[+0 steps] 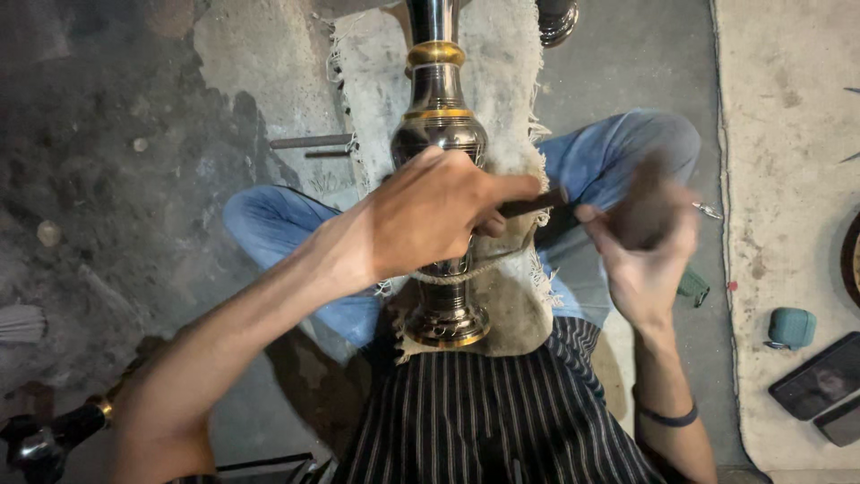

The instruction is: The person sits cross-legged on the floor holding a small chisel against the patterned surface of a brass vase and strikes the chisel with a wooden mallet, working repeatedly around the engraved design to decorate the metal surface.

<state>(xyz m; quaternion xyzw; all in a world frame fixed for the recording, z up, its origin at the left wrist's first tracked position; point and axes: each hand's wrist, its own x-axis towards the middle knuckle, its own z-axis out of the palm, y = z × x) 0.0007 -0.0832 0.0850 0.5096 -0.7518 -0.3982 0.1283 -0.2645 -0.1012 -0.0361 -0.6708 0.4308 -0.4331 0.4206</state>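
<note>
Across your lap, on a frayed cloth (502, 54), lies the metal vase (439, 125), dark with brass bands. Your left hand (430, 215) rests on its middle, fingers curled around a dark rod (530, 205). Your right hand (640, 242), blurred, is closed round the rod's other end, just beside the vase.

Metalworking workshop, floor-level. Rough stained concrete floor (116, 179) at left of frame, frayed work cloth (502, 54) at top centre, polished brass-banded metal vessel (439, 116) at centre, loose metal rods (312, 142) at upper left, worker seated cross-legged.
</note>
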